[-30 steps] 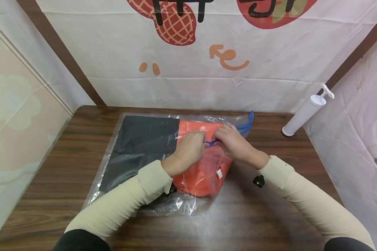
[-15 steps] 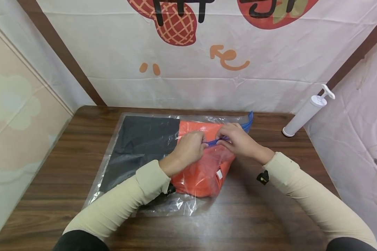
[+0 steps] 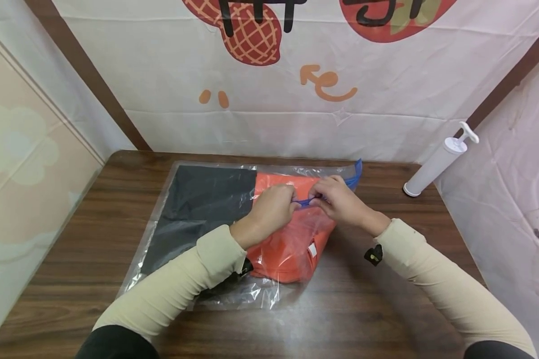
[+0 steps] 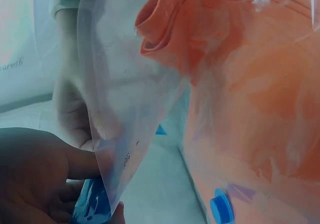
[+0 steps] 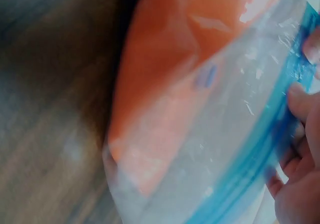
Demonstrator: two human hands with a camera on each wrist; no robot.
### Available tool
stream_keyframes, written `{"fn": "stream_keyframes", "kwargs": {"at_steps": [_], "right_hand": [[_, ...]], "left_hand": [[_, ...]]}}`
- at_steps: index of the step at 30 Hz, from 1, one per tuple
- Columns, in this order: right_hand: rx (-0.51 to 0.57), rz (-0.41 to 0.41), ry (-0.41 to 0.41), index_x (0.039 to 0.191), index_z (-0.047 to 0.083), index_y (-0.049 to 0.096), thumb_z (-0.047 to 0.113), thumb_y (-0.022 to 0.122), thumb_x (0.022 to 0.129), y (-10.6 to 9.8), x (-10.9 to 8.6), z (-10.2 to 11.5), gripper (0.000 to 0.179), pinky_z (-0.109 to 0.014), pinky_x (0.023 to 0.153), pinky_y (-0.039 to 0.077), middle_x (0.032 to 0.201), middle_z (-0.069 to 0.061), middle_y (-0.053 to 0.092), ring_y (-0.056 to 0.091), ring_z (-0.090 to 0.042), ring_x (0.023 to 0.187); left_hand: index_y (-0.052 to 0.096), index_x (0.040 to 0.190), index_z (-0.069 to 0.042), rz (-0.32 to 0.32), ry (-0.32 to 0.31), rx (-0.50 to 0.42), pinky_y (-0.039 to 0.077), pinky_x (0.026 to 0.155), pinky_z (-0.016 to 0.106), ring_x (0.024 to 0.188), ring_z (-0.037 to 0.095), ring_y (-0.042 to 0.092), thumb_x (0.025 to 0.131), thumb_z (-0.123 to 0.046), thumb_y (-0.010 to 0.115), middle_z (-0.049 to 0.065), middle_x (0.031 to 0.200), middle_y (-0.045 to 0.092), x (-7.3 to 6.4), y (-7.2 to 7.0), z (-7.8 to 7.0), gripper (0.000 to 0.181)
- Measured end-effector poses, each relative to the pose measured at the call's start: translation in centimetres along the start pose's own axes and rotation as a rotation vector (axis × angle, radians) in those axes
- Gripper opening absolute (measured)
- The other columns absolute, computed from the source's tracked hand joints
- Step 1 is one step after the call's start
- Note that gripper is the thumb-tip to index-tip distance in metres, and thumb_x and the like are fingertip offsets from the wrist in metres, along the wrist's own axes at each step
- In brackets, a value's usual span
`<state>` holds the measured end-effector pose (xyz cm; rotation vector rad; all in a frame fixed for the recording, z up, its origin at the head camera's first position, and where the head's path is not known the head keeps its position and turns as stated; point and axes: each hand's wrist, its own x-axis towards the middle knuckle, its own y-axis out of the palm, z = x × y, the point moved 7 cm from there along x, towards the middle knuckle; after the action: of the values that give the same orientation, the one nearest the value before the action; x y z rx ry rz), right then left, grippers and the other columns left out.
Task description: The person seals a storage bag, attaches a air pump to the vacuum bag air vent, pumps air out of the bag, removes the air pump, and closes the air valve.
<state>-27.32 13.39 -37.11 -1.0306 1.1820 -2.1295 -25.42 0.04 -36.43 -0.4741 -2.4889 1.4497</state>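
A clear plastic zip storage bag [image 3: 266,294] lies on the table with a folded dark garment [image 3: 206,192] and a folded orange garment [image 3: 280,262] inside. Its right end, edged by a blue zip strip [image 3: 304,203], is lifted and bent over the orange garment. My left hand [image 3: 271,204] pinches this strip; in the left wrist view its thumb presses the clear film beside the blue edge. Just to the right, my right hand [image 3: 339,199] pinches the same strip, its thumb and fingers [image 5: 302,102] on either side. A blue round valve cap [image 4: 221,206] shows on the bag.
A white hand pump [image 3: 435,167] with a T-shaped handle leans at the table's back right corner. Printed fabric [image 3: 269,114] hangs behind the table and along both sides. The brown wooden table [image 3: 373,314] extends in front of the bag.
My right hand has shifted slightly right along the blue strip, widening the gap between the hands, then stayed nearly still. The left hand keeps its hold with only a slight movement.
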Motion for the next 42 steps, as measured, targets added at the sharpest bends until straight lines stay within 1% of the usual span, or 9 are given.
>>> {"fn": "stream_keyframes", "kwargs": {"at_steps": [4,8,11,18,21,26,30,36,42], "right_hand": [[0.023,0.051,0.040,0.095,0.011,0.069,0.007,0.079,0.089,-0.3,0.2,-0.5,0.012,-0.052,0.095,0.039,0.091,0.000,0.067,0.060,-0.020,0.090],[0.065,0.078,0.052,0.094,0.010,0.068,0.006,0.078,0.089,-0.6,0.0,-0.8,0.012,-0.053,0.094,0.039,0.092,-0.001,0.066,0.059,-0.022,0.094],[0.075,0.066,0.041,0.093,0.009,0.068,0.005,0.078,0.089,-0.6,0.0,-0.9,0.012,-0.051,0.090,0.038,0.090,0.000,0.066,0.058,-0.022,0.092],[0.054,0.007,-0.040,0.088,0.007,0.065,-0.001,0.077,0.087,-0.5,0.2,-0.5,0.015,-0.047,0.087,0.043,0.085,-0.001,0.064,0.056,-0.020,0.083],[0.077,0.008,-0.044,0.089,0.007,0.066,0.001,0.078,0.086,-0.7,0.1,-0.5,0.014,-0.044,0.086,0.046,0.086,-0.001,0.065,0.057,-0.019,0.084],[0.113,0.048,-0.019,0.092,0.007,0.068,0.001,0.079,0.086,-1.2,0.0,-1.1,0.014,-0.040,0.079,0.048,0.090,-0.002,0.067,0.059,-0.021,0.090],[0.081,0.069,-0.031,0.092,0.006,0.067,-0.002,0.078,0.086,-1.6,0.0,-1.3,0.015,-0.042,0.080,0.047,0.090,-0.002,0.067,0.059,-0.023,0.090],[0.028,0.034,-0.067,0.089,0.005,0.066,-0.006,0.075,0.087,-1.6,0.2,-0.9,0.014,-0.046,0.085,0.045,0.085,-0.003,0.065,0.058,-0.024,0.086],[0.030,0.089,-0.028,0.093,0.006,0.068,0.002,0.074,0.091,-1.4,0.0,-1.0,0.008,-0.044,0.082,0.044,0.088,-0.002,0.065,0.056,-0.022,0.086]], "left_hand": [[0.065,0.091,-0.007,0.003,-0.007,-0.013,0.048,0.062,0.028,0.071,0.014,0.060,0.100,-0.015,0.068,0.002,0.083,0.065,-0.1,-0.1,0.1,0.012],[0.064,0.091,-0.007,0.009,-0.011,-0.026,0.047,0.060,0.027,0.068,0.014,0.058,0.099,-0.017,0.069,0.001,0.080,0.063,-0.2,-0.2,0.1,0.014],[0.064,0.092,-0.007,0.011,-0.015,-0.034,0.047,0.060,0.027,0.068,0.014,0.057,0.099,-0.018,0.070,0.001,0.080,0.063,-0.2,-0.3,0.1,0.014],[0.065,0.090,-0.008,-0.004,-0.026,-0.040,0.046,0.060,0.028,0.066,0.014,0.057,0.099,-0.018,0.069,0.000,0.078,0.063,-0.3,-0.8,0.1,0.014],[0.066,0.090,-0.008,-0.004,-0.031,-0.037,0.045,0.060,0.028,0.066,0.014,0.056,0.099,-0.018,0.070,0.000,0.078,0.063,-0.3,-0.8,0.1,0.014],[0.065,0.092,-0.008,0.024,-0.032,-0.045,0.045,0.057,0.027,0.065,0.013,0.056,0.099,-0.020,0.069,0.000,0.078,0.063,-0.3,-0.7,0.0,0.015],[0.064,0.091,-0.009,0.019,-0.028,-0.037,0.044,0.058,0.027,0.065,0.013,0.056,0.099,-0.021,0.070,0.000,0.078,0.063,-0.3,-0.8,-0.1,0.016],[0.064,0.089,-0.010,0.004,-0.031,-0.056,0.044,0.058,0.027,0.064,0.013,0.055,0.099,-0.021,0.070,-0.001,0.076,0.062,-0.4,-1.1,0.1,0.016],[0.063,0.087,-0.010,0.017,-0.021,-0.040,0.043,0.057,0.027,0.063,0.013,0.055,0.098,-0.021,0.070,-0.001,0.074,0.061,-0.6,-1.0,0.1,0.017]]}}
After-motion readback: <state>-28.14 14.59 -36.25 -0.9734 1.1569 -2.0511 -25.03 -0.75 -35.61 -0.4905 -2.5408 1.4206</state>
